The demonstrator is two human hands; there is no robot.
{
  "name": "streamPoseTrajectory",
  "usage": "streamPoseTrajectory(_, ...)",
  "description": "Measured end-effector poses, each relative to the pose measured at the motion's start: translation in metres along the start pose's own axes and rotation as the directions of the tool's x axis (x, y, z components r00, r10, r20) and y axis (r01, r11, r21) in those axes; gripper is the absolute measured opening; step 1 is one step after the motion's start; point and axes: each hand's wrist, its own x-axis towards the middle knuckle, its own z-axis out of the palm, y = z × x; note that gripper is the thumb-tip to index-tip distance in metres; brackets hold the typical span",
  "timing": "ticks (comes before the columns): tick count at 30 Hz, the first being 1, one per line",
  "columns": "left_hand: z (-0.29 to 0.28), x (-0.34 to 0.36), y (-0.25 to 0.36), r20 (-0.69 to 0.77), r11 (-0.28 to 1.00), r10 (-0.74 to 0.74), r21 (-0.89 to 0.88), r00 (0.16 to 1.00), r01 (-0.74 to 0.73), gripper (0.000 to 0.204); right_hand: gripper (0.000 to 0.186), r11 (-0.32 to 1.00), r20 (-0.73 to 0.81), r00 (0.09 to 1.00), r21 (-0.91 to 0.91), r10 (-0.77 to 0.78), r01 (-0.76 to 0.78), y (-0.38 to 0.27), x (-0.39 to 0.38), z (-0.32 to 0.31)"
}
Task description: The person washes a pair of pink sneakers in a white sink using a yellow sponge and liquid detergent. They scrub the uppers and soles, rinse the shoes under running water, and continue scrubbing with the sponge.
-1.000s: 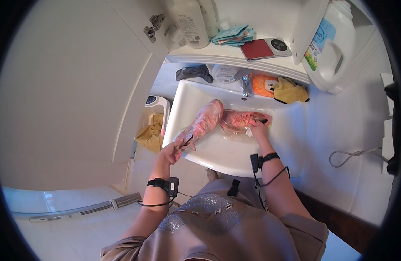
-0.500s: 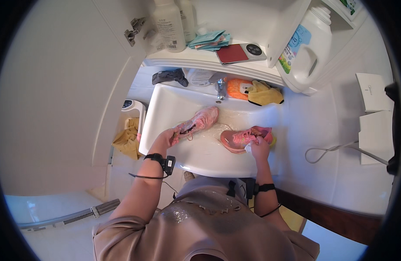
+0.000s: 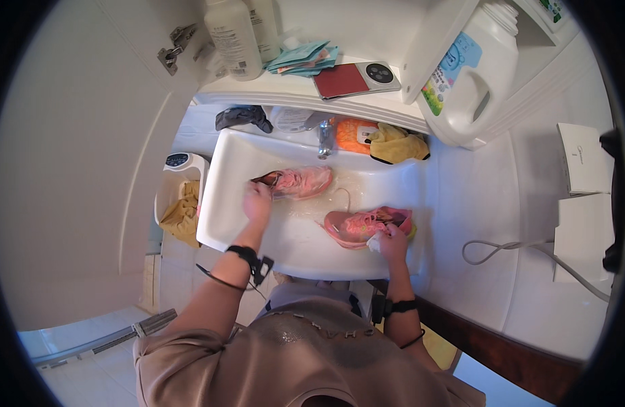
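A wet pink sneaker (image 3: 300, 182) lies in the left half of the white sink (image 3: 221, 183), toe to the right. At its heel opening my left hand (image 3: 258, 201) is closed on the edge; motion blurs some fingers. A second pink sneaker (image 3: 356, 227), with pink laces and a yellow-green patch at the heel, rests in the right half, toe to the left. My right hand (image 3: 394, 245) grips it near the collar and laces, fingers closed. A small white piece (image 3: 375, 241), perhaps cloth or tissue, shows beside those fingers. Shallow water lies between the shoes.
Behind the sink stand the faucet (image 3: 325, 139), an orange pack (image 3: 354, 136), a yellow cloth (image 3: 398, 144) and a dark cloth (image 3: 244, 119). Above, the shelf holds bottles (image 3: 235, 42), sachets (image 3: 302, 58) and a phone (image 3: 339, 80). A large white jug (image 3: 476, 81) stands right; a cable (image 3: 509, 245) hangs nearby.
My left hand has moved farther from me, swinging the left sneaker's heel away so the shoe lies more crosswise. The right sneaker and hand sit slightly nearer me. The whole view has shifted.
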Motion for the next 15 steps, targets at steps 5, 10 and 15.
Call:
streamPoseTrajectory(5, 0.068, -0.071, 0.003, 0.638, 0.817, 0.529, -0.204, 0.560, -0.540, 0.039, 0.028, 0.995, 0.016, 1.000, -0.101, 0.004, -0.003, -0.011, -0.004, -0.008)
streamPoseTrajectory(10, 0.146, -0.064, 0.008, 0.886, 0.558, 0.269, 0.178, 0.379, -0.811, 0.068, 0.029, 0.992, 0.043, 0.998, -0.117, -0.035, 0.040, -0.015, -0.004, -0.011)
streamPoseTrajectory(15, 0.148, -0.070, 0.035, 0.865, 0.618, 0.182, 0.269, 0.467, -0.739, 0.087, 0.027, 0.994, 0.044, 0.996, -0.078, -0.072, 0.075, -0.015, -0.005, -0.014)
